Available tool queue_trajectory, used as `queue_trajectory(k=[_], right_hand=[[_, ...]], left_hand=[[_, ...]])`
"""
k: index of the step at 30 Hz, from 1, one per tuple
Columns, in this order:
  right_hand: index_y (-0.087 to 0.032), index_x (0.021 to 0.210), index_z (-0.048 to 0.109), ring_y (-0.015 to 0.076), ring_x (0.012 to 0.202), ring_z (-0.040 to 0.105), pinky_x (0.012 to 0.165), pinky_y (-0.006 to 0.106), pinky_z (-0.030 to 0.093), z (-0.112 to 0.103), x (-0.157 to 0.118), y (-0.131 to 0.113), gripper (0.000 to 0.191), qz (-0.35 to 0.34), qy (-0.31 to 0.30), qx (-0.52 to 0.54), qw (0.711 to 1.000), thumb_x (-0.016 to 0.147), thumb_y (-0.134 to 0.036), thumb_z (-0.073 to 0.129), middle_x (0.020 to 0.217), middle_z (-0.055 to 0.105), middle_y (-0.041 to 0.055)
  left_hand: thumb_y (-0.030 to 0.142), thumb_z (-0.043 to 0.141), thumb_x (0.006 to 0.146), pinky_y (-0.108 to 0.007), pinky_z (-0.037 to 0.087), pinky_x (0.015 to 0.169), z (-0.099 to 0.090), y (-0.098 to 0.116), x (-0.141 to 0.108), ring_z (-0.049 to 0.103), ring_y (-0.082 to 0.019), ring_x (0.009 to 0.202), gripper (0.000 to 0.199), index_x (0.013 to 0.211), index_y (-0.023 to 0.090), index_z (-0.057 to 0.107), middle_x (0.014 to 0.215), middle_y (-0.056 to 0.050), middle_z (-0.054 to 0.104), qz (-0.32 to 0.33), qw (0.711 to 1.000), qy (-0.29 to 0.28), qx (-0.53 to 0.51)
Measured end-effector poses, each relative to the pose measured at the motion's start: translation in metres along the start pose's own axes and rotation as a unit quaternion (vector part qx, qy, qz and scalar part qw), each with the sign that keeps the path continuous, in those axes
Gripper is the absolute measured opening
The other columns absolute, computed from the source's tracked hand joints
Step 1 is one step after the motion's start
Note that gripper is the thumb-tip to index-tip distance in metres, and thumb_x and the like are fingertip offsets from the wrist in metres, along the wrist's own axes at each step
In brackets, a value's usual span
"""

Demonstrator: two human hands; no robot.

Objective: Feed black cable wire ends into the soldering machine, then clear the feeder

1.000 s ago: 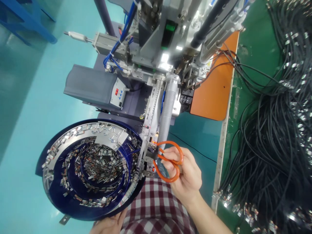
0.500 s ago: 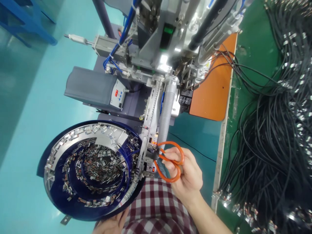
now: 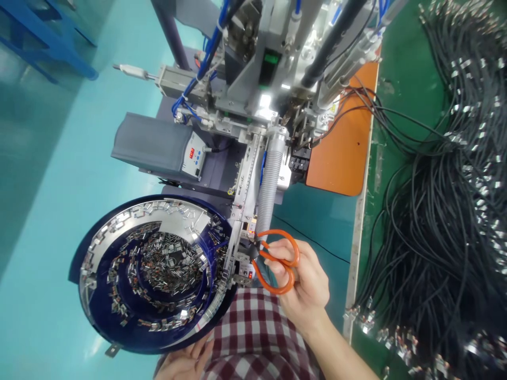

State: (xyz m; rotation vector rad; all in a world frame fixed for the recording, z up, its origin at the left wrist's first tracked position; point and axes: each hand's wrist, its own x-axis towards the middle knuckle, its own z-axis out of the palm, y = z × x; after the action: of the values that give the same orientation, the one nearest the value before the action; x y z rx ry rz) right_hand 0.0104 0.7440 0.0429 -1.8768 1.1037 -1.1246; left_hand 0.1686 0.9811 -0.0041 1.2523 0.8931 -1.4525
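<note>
My right hand (image 3: 303,277) is closed on scissors with orange handles (image 3: 293,244), fingers through the loops. Their dark pivot lies beside the small sensor boxes with red digits (image 3: 250,273) on the feed rail; the blades are hidden from view. At the bottom edge, my left hand (image 3: 184,364) rests by the near rim of a dark blue feeder bowl (image 3: 95,311), partly covered by it. Its fingers are loosely apart, and nothing shows in them. Many small metal connector shells (image 3: 170,264) lie inside the bowl and along its spiral track.
A grey ribbed hose (image 3: 271,171) runs alongside the metal feed rail (image 3: 246,174) to the machine (image 3: 241,79). Left of the rail stands a grey control box (image 3: 148,142). At right, bundled black cables (image 3: 428,221) cover much of a green table, beside an orange board (image 3: 336,163).
The camera view has shifted slightly, so the bowl and control box appear a little further right. My right hand keeps the scissors in nearly the same place; my left hand shows slightly more.
</note>
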Motion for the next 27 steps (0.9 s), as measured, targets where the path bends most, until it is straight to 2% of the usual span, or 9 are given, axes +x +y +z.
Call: queue_trajectory(k=[3,5,14,19,24,27], right_hand=[[-0.019,0.105,0.062,0.0206,0.084,0.063,0.068,0.036,0.057,-0.001,-0.002,-0.001,0.027,0.002,0.002,-0.003,1.000,0.082,-0.007,0.058,0.093,0.062,0.0078],[-0.019,0.104,0.062,0.0208,0.084,0.064,0.069,0.037,0.057,-0.003,-0.004,-0.003,0.024,0.006,0.002,-0.012,1.000,0.082,-0.009,0.058,0.093,0.062,0.0078],[-0.018,0.101,0.062,0.0202,0.081,0.064,0.066,0.036,0.056,-0.012,-0.017,-0.016,0.021,0.021,-0.010,-0.027,0.999,0.084,-0.010,0.055,0.090,0.063,0.0080],[-0.019,0.101,0.062,0.0223,0.085,0.064,0.068,0.038,0.057,-0.010,-0.028,-0.020,0.020,0.029,-0.014,-0.029,0.999,0.084,-0.012,0.056,0.090,0.064,0.0086],[-0.018,0.103,0.061,0.0210,0.083,0.064,0.065,0.035,0.057,-0.006,-0.037,-0.025,0.022,0.028,-0.035,0.000,0.999,0.084,-0.010,0.054,0.091,0.063,0.0093],[-0.018,0.103,0.061,0.0203,0.082,0.064,0.066,0.034,0.057,-0.003,-0.042,-0.027,0.022,0.029,-0.056,0.022,0.998,0.084,-0.010,0.054,0.091,0.063,0.0091]], left_hand=[[-0.007,0.054,0.057,-0.049,0.029,0.110,-0.003,-0.001,0.000,0.046,-0.033,0.124,0.043,0.083,0.022,0.072,0.112,-0.005,0.069,-0.017,1.000,0.007,-0.013],[-0.008,0.053,0.058,-0.050,0.029,0.110,-0.002,-0.002,-0.003,0.044,-0.033,0.125,0.043,0.084,0.020,0.072,0.115,-0.006,0.067,-0.005,1.000,0.004,-0.009],[-0.012,0.051,0.062,-0.053,0.031,0.108,-0.006,-0.001,-0.006,0.048,-0.035,0.121,0.038,0.079,0.015,0.072,0.112,-0.009,0.068,0.005,1.000,-0.007,0.015],[-0.010,0.053,0.066,-0.051,0.032,0.107,-0.008,0.004,-0.007,0.054,-0.032,0.116,0.033,0.071,0.017,0.070,0.110,-0.007,0.069,0.011,1.000,-0.017,0.020],[-0.010,0.051,0.066,-0.048,0.036,0.105,-0.009,0.005,-0.010,0.062,-0.026,0.106,0.039,0.085,0.017,0.071,0.106,-0.008,0.069,-0.001,0.999,-0.004,0.034],[-0.009,0.052,0.067,-0.045,0.042,0.101,-0.010,0.003,-0.012,0.063,-0.025,0.102,0.034,0.082,0.015,0.070,0.108,-0.009,0.068,0.000,0.999,0.003,0.043]])
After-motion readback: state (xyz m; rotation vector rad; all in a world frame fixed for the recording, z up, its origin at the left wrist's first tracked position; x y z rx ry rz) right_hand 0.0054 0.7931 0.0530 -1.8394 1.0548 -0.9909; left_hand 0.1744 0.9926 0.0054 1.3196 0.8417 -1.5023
